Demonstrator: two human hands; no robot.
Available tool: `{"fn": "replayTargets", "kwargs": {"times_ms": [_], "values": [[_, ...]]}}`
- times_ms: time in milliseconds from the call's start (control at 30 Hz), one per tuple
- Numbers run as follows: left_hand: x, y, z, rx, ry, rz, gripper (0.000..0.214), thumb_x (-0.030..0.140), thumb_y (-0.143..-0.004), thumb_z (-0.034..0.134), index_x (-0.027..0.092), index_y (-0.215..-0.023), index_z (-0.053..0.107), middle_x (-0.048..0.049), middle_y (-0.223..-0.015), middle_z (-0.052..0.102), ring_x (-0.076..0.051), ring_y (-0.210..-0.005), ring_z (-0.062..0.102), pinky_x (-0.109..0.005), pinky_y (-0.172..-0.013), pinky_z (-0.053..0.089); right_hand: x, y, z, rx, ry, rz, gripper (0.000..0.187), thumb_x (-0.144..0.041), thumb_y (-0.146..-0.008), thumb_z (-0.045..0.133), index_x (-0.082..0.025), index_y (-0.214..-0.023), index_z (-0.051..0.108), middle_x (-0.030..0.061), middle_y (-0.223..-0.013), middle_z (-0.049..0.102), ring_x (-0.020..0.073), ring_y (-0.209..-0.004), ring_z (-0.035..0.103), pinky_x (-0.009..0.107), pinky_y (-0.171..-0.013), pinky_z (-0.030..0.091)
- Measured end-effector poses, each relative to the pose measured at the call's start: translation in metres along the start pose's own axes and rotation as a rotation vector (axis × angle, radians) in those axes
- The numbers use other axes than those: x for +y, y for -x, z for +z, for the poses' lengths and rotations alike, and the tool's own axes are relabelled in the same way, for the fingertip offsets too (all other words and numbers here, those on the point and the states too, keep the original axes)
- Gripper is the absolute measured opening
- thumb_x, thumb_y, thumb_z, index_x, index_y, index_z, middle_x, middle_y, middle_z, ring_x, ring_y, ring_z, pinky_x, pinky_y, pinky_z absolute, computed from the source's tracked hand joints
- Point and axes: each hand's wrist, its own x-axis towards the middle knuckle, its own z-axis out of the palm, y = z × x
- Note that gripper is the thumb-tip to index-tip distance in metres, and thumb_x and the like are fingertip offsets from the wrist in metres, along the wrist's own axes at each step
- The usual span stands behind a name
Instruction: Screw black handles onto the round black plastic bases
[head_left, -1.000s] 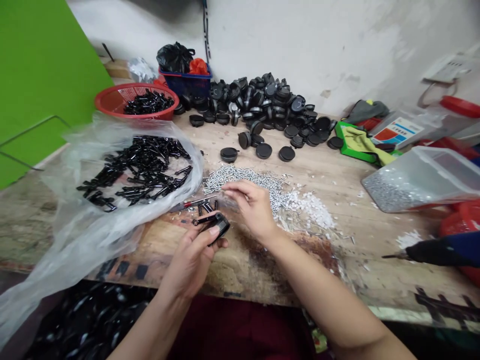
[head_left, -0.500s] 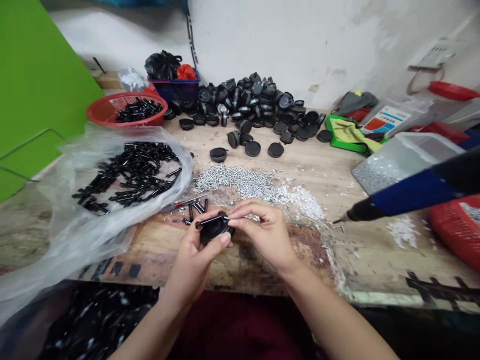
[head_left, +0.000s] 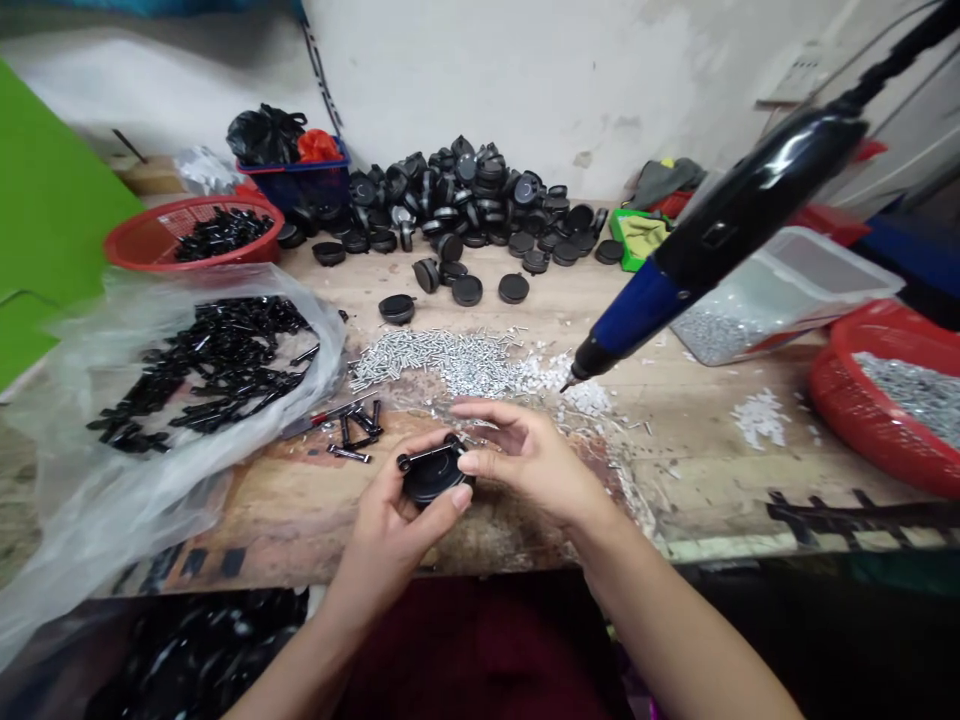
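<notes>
My left hand [head_left: 394,525] cups the black round cap [head_left: 435,478], its bar [head_left: 427,456] lying sideways across the top; right hand [head_left: 532,462] half-open just beside it.

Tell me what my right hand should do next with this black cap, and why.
Probably bring the fingers of your right hand in to steady the black bar. It lies across the round black cap in your left hand, your right hand is free beside it, and nothing visibly fastens the bar.

I can't make out a single word, number or brand anywhere on this workbench [head_left: 697,470], not even at two o'clock.
</notes>
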Motion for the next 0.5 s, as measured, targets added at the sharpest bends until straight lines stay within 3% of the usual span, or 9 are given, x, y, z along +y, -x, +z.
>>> {"fn": "replayTargets", "kwargs": {"times_ms": [133, 200, 233, 300, 367, 400, 433, 500], "values": [[-0.004, 0.001, 0.007, -0.086, 0.082, -0.102, 0.043, 0.024, -0.068, 0.077, 0.024, -0.109, 0.063, -0.0043, -0.118, 0.062, -0.024, -0.107, 0.058, -0.033, -0.086, 0.053, 0.008, 0.014, -0.006, -0.025, -0.043, 0.095, 0.033, -0.024, -0.066, 0.077, -0.022, -0.098, 0.069, 0.0051, -0.098, 0.073, 0.0199, -0.088, 0.070, 0.044, -0.088, 0.055], [-0.007, 0.001, 0.010, -0.107, 0.180, -0.170, 0.040, 0.024, -0.070, 0.076, 0.023, -0.108, 0.064, -0.0050, -0.115, 0.062, -0.024, -0.105, 0.058, -0.034, -0.082, 0.056, 0.012, 0.029, -0.005, 0.064, 0.086, -0.016, 0.031, -0.025, -0.071, 0.073, -0.023, -0.101, 0.067, 0.0052, -0.098, 0.072, 0.0206, -0.088, 0.070, 0.044, -0.085, 0.057], [-0.008, 0.001, 0.012, -0.109, 0.235, -0.204, 0.036, 0.025, -0.072, 0.075, 0.021, -0.106, 0.064, -0.0054, -0.112, 0.063, -0.023, -0.103, 0.058, -0.034, -0.080, 0.056, 0.013, 0.037, -0.004, 0.175, 0.217, -0.146, 0.032, -0.023, -0.074, 0.071, -0.024, -0.105, 0.066, 0.0055, -0.104, 0.071, 0.0218, -0.095, 0.068, 0.045, -0.088, 0.055], [-0.009, 0.002, 0.016, -0.103, 0.322, -0.262, 0.027, 0.025, -0.074, 0.072, 0.018, -0.099, 0.066, -0.0057, -0.106, 0.063, -0.021, -0.099, 0.058, -0.035, -0.079, 0.057, 0.011, 0.053, -0.007, 0.534, 0.529, -0.542, 0.045, -0.017, -0.077, 0.068, -0.031, -0.119, 0.059, 0.0044, -0.125, 0.060, 0.0251, -0.118, 0.057, 0.052, -0.102, 0.045], [-0.010, 0.002, 0.019, -0.087, 0.371, -0.313, 0.021, 0.025, -0.074, 0.073, 0.016, -0.092, 0.067, -0.0054, -0.102, 0.062, -0.019, -0.093, 0.058, -0.037, -0.077, 0.058, -0.001, 0.064, -0.017, 0.954, 0.721, -0.938, 0.070, -0.014, -0.073, 0.071, -0.037, -0.133, 0.044, -0.0001, -0.146, 0.038, 0.0287, -0.140, 0.030, 0.059, -0.113, 0.025], [-0.011, 0.002, 0.020, -0.083, 0.381, -0.336, 0.021, 0.025, -0.072, 0.074, 0.016, -0.090, 0.067, -0.0051, -0.100, 0.062, -0.018, -0.090, 0.057, -0.036, -0.074, 0.058, -0.009, 0.066, -0.026, 1.072, 0.733, -0.996, 0.081, -0.017, -0.073, 0.072, -0.036, -0.141, 0.032, -0.0003, -0.153, 0.025, 0.0299, -0.144, 0.016, 0.061, -0.114, 0.019], [-0.011, 0.002, 0.022, -0.084, 0.386, -0.354, 0.022, 0.024, -0.070, 0.076, 0.016, -0.088, 0.067, -0.0047, -0.097, 0.062, -0.017, -0.087, 0.057, -0.035, -0.070, 0.059, -0.019, 0.067, -0.036, 1.104, 0.700, -0.887, 0.087, -0.018, -0.075, 0.071, -0.033, -0.145, 0.022, 0.0016, -0.156, 0.017, 0.0300, -0.145, 0.012, 0.061, -0.114, 0.017], [-0.012, 0.003, 0.024, -0.095, 0.382, -0.385, 0.026, 0.023, -0.067, 0.078, 0.015, -0.089, 0.066, -0.0039, -0.092, 0.061, -0.015, -0.081, 0.055, -0.030, -0.064, 0.058, -0.037, 0.063, -0.060, 0.982, 0.656, -0.726, 0.076, -0.022, -0.082, 0.064, -0.029, -0.145, 0.022, 0.0072, -0.153, 0.024, 0.0303, -0.141, 0.027, 0.058, -0.112, 0.026]]}}
